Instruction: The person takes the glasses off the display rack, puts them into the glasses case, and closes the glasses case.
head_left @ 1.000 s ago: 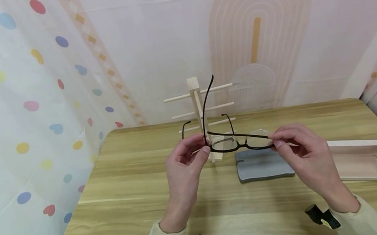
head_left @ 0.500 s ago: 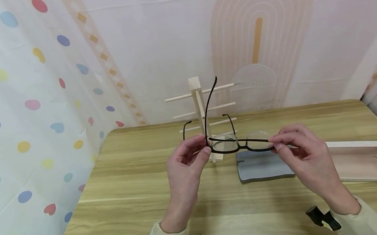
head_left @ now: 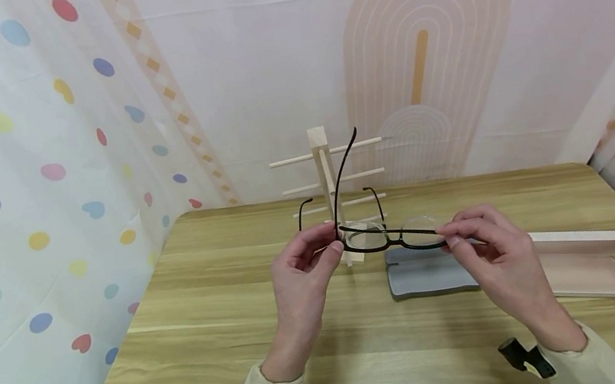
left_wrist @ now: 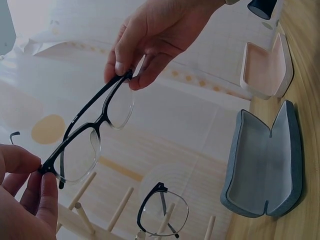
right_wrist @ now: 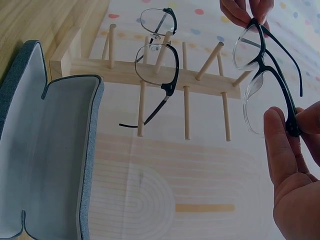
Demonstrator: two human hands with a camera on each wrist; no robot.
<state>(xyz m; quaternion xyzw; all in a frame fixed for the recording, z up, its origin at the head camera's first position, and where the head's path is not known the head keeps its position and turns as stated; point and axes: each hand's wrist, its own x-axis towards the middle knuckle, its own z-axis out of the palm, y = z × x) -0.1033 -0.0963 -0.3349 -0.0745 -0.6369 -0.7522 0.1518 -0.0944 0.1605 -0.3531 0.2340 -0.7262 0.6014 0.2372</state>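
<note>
A pair of black-rimmed eyeglasses (head_left: 396, 242) is held up above the table between both hands. My left hand (head_left: 306, 279) pinches the left end of the frame at its hinge, where that temple arm points away, unfolded. At the other end my right hand (head_left: 499, 255) pinches the hinge corner. The right temple arm lies folded across behind the lenses. Behind them stands a wooden glasses rack (head_left: 317, 140) with several pegs. Another pair of eyeglasses (right_wrist: 171, 87) hangs low on it, partly hidden in the head view.
A grey glasses case (head_left: 431, 276) lies open on the wooden table (head_left: 200, 316), below the held glasses. Right of it sits an open case with a pale pink inside (head_left: 586, 272), partly behind the right hand. Printed curtains (head_left: 242, 81) hang at the back and left.
The right temple arm has swung slightly closer to the lenses, and the right hand has tipped down a little. The left hand keeps its hold in nearly the same place.
</note>
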